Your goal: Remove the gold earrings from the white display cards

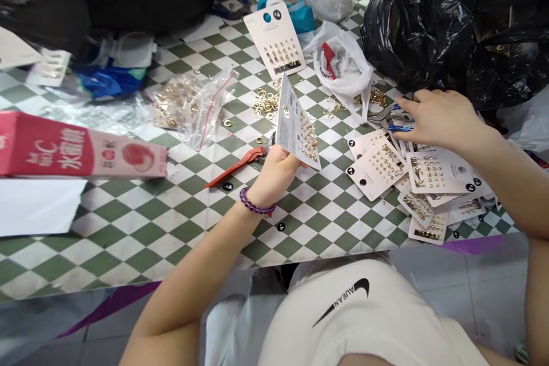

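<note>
My left hand (277,174), with a purple bead bracelet at the wrist, grips a card of earrings (298,126) by its lower edge. The card is tilted up, with rows of small gold studs on it. My right hand (441,120) reaches out over the right side of the table, its fingers around the blue handles of a pair of pliers (401,127). Below it lies an overlapping pile of earring cards (380,163). Orange-handled pliers (238,167) rest beside my left hand, partly hidden by it. Loose gold clasps (266,102) lie behind the held card.
Another earring card (277,40) leans against a blue object (302,14) at the back. A zip bag of gold pieces (184,103) and a pink box (81,146) are on the left. Black plastic bags (450,28) stand behind. A small white bag (343,68) sits mid-table.
</note>
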The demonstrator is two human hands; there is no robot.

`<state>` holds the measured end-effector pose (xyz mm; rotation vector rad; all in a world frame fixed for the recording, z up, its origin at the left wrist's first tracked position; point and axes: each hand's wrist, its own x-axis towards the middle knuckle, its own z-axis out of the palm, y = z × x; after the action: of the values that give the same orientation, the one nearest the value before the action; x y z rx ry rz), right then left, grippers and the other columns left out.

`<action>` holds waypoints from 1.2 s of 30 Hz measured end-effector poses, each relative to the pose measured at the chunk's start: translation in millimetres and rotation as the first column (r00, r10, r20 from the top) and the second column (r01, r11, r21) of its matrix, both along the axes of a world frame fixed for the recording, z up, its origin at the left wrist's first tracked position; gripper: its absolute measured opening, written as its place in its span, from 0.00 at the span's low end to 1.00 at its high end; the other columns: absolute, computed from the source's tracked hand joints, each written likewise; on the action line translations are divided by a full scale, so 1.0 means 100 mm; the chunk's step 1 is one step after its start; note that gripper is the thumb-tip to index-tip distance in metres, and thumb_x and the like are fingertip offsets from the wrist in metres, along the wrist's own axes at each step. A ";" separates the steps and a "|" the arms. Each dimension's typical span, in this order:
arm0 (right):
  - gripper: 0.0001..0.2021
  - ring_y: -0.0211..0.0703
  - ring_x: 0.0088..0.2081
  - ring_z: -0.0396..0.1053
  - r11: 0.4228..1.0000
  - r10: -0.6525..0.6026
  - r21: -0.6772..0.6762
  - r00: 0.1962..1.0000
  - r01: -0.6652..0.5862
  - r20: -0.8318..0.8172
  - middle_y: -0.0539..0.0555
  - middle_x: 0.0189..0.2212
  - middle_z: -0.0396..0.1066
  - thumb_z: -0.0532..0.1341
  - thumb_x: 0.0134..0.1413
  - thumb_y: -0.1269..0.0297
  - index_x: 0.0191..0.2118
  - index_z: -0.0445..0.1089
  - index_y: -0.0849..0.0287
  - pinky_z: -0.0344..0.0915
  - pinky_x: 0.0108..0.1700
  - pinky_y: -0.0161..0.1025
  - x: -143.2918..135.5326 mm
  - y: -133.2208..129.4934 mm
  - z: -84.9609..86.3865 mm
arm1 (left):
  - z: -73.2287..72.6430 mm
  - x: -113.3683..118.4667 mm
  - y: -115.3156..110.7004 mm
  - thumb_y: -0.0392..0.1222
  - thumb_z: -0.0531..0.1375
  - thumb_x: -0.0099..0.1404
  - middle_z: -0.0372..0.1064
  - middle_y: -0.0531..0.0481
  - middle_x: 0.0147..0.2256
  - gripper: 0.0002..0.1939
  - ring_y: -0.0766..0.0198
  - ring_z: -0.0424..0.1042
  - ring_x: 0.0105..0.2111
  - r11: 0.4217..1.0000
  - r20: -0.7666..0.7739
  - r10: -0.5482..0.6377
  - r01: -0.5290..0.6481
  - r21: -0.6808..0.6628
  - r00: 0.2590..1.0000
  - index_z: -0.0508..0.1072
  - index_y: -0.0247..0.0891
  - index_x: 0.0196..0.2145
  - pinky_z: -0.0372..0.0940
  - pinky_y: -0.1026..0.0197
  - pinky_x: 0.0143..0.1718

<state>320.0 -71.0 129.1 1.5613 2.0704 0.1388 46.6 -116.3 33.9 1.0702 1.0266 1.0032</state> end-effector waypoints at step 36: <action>0.38 0.54 0.41 0.66 0.996 -0.063 -0.068 0.993 0.056 -0.099 0.62 0.47 0.66 0.52 0.50 0.36 0.60 0.60 0.57 0.51 0.31 0.38 0.02 0.13 -0.05 | 0.00 -0.02 0.02 0.38 0.61 0.52 0.65 0.53 0.26 0.06 0.70 0.62 0.25 0.993 0.004 0.074 -0.073 -0.090 0.997 0.71 0.37 0.30 0.58 0.68 0.22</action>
<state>321.7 -57.5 124.0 1.6186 2.0809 -0.0302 44.6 -114.4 33.5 0.9601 1.1018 1.0097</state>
